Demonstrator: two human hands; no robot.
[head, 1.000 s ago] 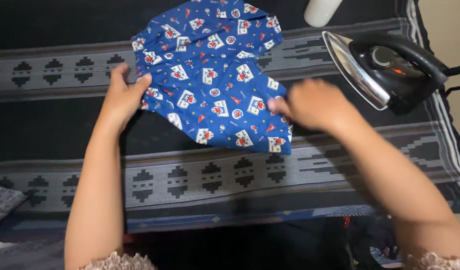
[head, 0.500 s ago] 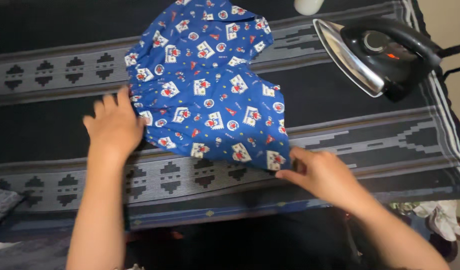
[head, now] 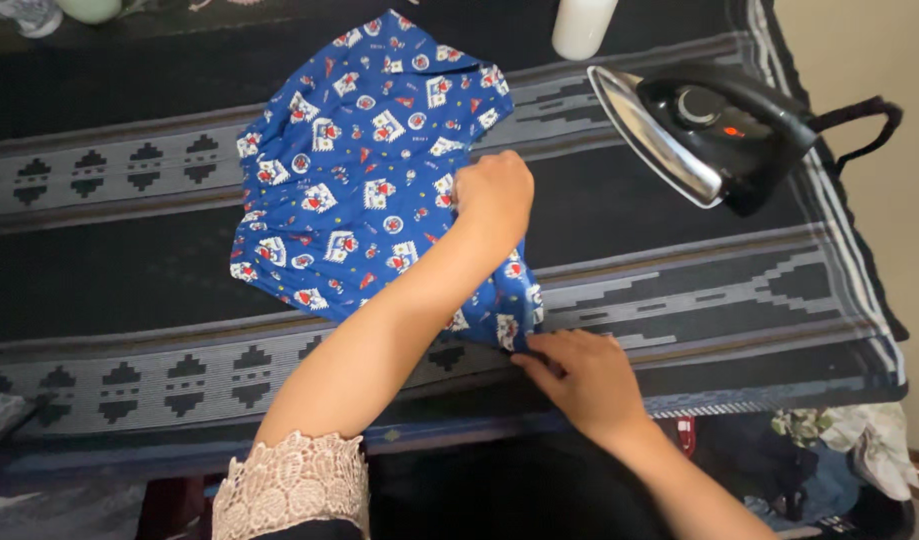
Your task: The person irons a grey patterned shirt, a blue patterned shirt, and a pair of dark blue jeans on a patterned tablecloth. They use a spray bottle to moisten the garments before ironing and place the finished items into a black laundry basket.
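We're over a table (head: 129, 270) covered w/ a dark woven cloth that has grey bands of stepped diamond motifs running left to right. Our left hand (head: 492, 193) reaches across the body and sits bunched on the blue printed garment (head: 359, 180), fingers curled shut into the fabric near its right edge, approx. mid-height; whether it pinches a fold or just presses down we can't tell. Our right hand (head: 579, 375) is lower, at the near right corner of the same garment, thumb and forefinger closed on the hem where it hangs toward the table's front edge. The garment is small, bright blue w/ red-and-white cartoon prints, lying mostly flat across the upper grey band and the dark strip below it, creased where the left hand gathers it. A lace cuff (head: 289, 485) shows on the left forearm at the bottom of the view. To the right, well apart from both hands, a black electric iron (head: 704, 135) lies tipped on its side, shiny soleplate facing the garment, cord looping off the table's right edge. A white cylindrical bottle (head: 582, 25) stands at the far edge, just beyond the iron's tip. Bottom right, below the table, mixed clothes (head: 849, 455) lie in a heap.
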